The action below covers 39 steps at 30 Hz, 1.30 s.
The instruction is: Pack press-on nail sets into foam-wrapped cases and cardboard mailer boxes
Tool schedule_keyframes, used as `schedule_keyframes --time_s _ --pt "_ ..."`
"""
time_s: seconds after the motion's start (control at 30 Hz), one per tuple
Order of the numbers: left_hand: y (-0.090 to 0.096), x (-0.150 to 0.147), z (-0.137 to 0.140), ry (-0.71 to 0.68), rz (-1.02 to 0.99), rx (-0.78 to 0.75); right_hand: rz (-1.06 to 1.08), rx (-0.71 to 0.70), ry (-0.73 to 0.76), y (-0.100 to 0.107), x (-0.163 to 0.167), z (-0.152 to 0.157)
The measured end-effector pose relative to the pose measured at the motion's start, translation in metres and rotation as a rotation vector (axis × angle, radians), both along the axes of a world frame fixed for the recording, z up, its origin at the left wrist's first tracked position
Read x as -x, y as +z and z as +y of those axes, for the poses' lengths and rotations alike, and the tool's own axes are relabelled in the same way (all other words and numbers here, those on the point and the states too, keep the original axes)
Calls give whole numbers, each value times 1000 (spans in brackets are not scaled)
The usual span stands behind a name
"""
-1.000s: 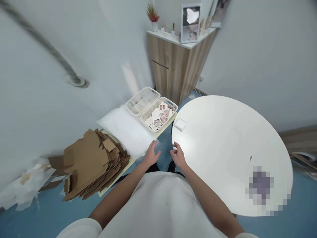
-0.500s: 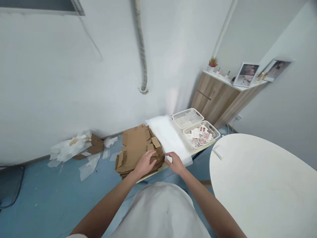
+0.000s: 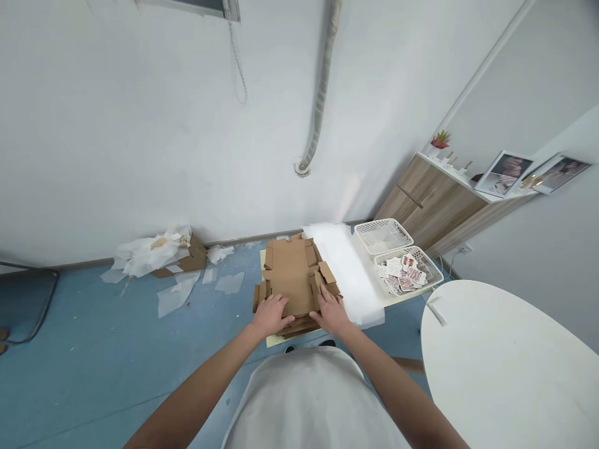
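A stack of flattened cardboard boxes (image 3: 291, 274) lies in front of me, its side flaps partly raised. My left hand (image 3: 271, 315) is at the near left corner of the top box, fingers bent over its side and the thumb along the near edge. At the near right corner, my right hand (image 3: 332, 312) has its fingers over a raised flap and its thumb pointing inward at the near edge. Both hands close on the cardboard; the undersides of the fingers are hidden.
White foam sheeting (image 3: 344, 268) lies right of the stack. Beyond it sit two white baskets, one with printed cards (image 3: 405, 272), the other with clear items (image 3: 384, 238). A round white table (image 3: 510, 349) stands at the right, a wooden cabinet (image 3: 435, 196) behind. Packing scraps (image 3: 154, 252) litter the left floor.
My hands have moved apart to the two near corners of the stack, the right one now touching the cardboard. The view has swung left, and the stack appears straighter before me.
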State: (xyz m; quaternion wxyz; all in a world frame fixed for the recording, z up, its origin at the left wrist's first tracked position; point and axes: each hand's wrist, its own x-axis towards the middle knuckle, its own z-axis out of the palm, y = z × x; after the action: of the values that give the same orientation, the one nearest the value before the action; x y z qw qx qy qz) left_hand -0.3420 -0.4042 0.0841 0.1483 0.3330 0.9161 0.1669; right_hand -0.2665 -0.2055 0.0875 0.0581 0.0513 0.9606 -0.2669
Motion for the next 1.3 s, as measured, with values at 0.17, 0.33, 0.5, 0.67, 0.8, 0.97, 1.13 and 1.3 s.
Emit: schedule_keyframes --time_s 0.17,0.33,0.5,0.67,0.8,0.97,1.13,1.3 --pt "4 5 3 -123 73 38 48 158 -148 9 3 14" --pt "7 11 9 -184 128 164 282 -100 -128 19 -12 5" --pt "11 12 9 -163 171 139 206 -126 181 3 -25 -20" --pt "21 6 4 -148 294 -47 52 217 51 -19 -29 -11" --pt "22 -9 3 -181 385 -183 15 598 -176 -1 -20 14" --pt "13 -33 13 -260 341 -240 25 492 -402 29 -6 28" --pt "25 -43 20 -178 236 -328 12 247 -457 37 -10 32" --pt "42 -39 25 163 217 -343 160 244 -543 35 -34 48"
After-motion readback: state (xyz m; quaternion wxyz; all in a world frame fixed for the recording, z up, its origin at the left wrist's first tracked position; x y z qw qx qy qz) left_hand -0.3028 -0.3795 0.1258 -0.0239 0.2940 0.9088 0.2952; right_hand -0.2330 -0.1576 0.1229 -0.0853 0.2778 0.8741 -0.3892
